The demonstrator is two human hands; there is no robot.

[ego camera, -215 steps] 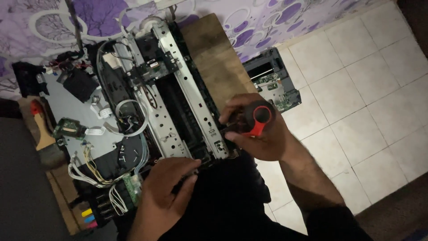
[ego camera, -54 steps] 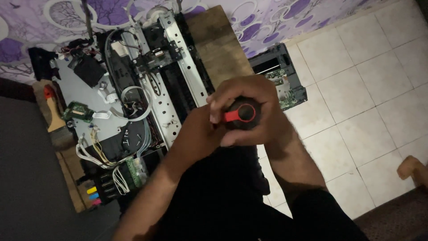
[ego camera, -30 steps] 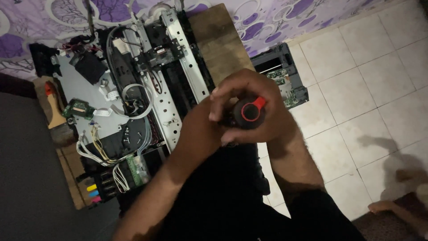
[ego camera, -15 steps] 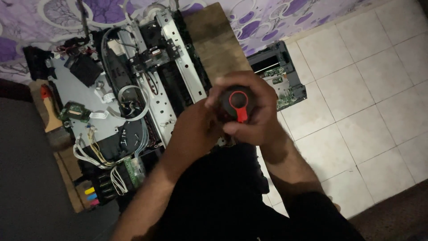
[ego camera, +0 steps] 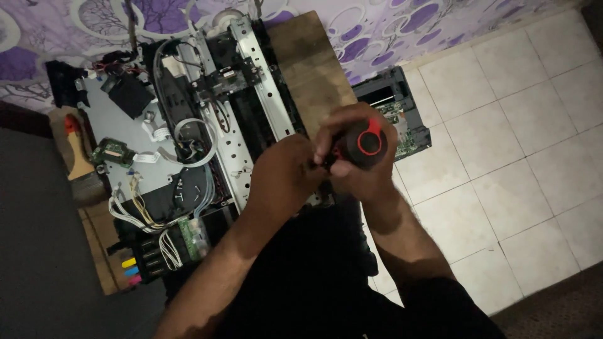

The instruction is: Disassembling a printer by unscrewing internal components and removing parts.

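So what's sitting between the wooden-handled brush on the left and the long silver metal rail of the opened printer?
In the head view, between the wooden-handled brush and the silver metal rail lie a small green circuit board, a grey metal base plate, and grey tubing.

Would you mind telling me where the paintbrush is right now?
In the head view the paintbrush lies at the far left on the wooden table, just left of the opened printer and well away from both hands.

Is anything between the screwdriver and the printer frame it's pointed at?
Cannot tell: the left hand covers the shaft where it meets the printer frame. The right hand grips the screwdriver by its handle.
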